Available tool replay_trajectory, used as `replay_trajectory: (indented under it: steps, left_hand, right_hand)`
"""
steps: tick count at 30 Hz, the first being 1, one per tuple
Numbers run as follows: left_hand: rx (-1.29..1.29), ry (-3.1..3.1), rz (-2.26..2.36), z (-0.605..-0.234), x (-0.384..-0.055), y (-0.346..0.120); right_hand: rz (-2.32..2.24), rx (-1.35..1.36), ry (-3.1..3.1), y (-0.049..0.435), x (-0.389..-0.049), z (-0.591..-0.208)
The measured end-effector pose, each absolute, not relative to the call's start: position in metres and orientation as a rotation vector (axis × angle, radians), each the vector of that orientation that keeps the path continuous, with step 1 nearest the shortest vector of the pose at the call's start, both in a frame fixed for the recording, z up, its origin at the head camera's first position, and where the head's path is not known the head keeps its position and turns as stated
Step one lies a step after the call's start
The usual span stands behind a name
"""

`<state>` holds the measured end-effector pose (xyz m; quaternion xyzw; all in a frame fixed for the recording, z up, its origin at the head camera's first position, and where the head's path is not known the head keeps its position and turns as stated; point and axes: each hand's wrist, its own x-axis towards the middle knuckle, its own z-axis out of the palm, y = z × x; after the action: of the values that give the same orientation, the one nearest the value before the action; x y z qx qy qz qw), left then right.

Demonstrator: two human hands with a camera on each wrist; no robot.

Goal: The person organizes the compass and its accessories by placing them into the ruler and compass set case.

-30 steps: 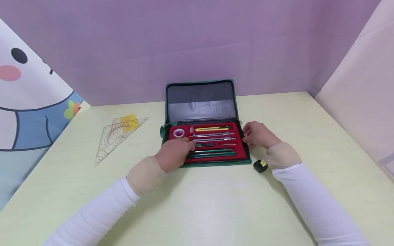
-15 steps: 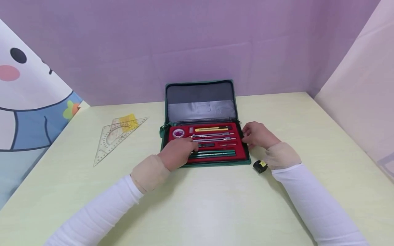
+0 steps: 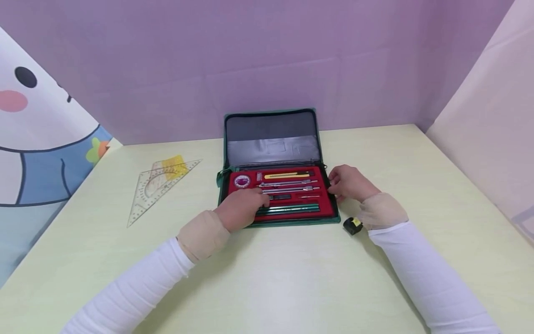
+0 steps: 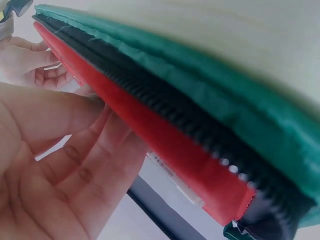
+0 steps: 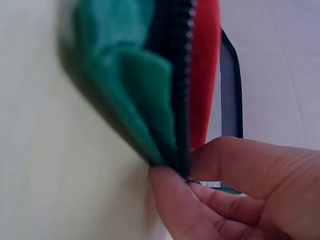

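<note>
the case (image 3: 250,150) looks soft and light; hold the edge (image 5: 180,115) your right hand (image 3: 350,182) pinches. i can't tell if your left hand (image 3: 239,208) pinches.

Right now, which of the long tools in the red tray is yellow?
The cutter nearest the raised lid; it also has a black end. The slim metal tools beside it are silver, and the pencils nearest the front are green.

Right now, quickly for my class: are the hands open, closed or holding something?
Left hand: over the case, fingers bent; any hold cannot be told.
Right hand: pinching the case's edge.
</note>
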<state>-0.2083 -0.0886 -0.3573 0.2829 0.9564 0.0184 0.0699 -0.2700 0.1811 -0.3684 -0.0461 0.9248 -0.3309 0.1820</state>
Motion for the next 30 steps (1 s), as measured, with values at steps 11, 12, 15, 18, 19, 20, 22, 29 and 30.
replay_trajectory:
  steps: [11, 12, 15, 18, 19, 20, 22, 29, 30]
  left_hand:
    - [0.785, 2.881, 0.119, -0.351, -0.210, -0.099]
    - [0.777, 2.883, 0.139, -0.350, -0.210, -0.102]
    - [0.761, 2.904, 0.189, -0.346, -0.210, -0.115]
    - [0.735, 2.948, 0.204, -0.345, -0.211, -0.132]
    - [0.727, 2.961, 0.209, -0.345, -0.213, -0.139]
    - [0.714, 2.976, 0.213, -0.345, -0.214, -0.145]
    - [0.693, 2.996, 0.219, -0.346, -0.218, -0.158]
    - [0.665, 3.078, 0.249, -0.349, -0.232, -0.209]
    - [0.648, 3.096, 0.255, -0.350, -0.234, -0.215]
  right_hand:
    - [-0.939, -0.137, 2.611, 0.182, -0.271, -0.368]
    - [-0.940, -0.134, 2.610, 0.182, -0.270, -0.368]
    - [-0.942, -0.124, 2.607, 0.182, -0.270, -0.369]
    - [-0.942, -0.117, 2.604, 0.180, -0.270, -0.369]
    - [-0.943, -0.119, 2.604, 0.180, -0.270, -0.369]
    - [-0.943, -0.120, 2.604, 0.180, -0.270, -0.370]
    - [-0.944, -0.125, 2.605, 0.180, -0.270, -0.370]
    - [-0.949, -0.163, 2.602, 0.183, -0.271, -0.371]
    - [-0.949, -0.164, 2.607, 0.184, -0.271, -0.372]
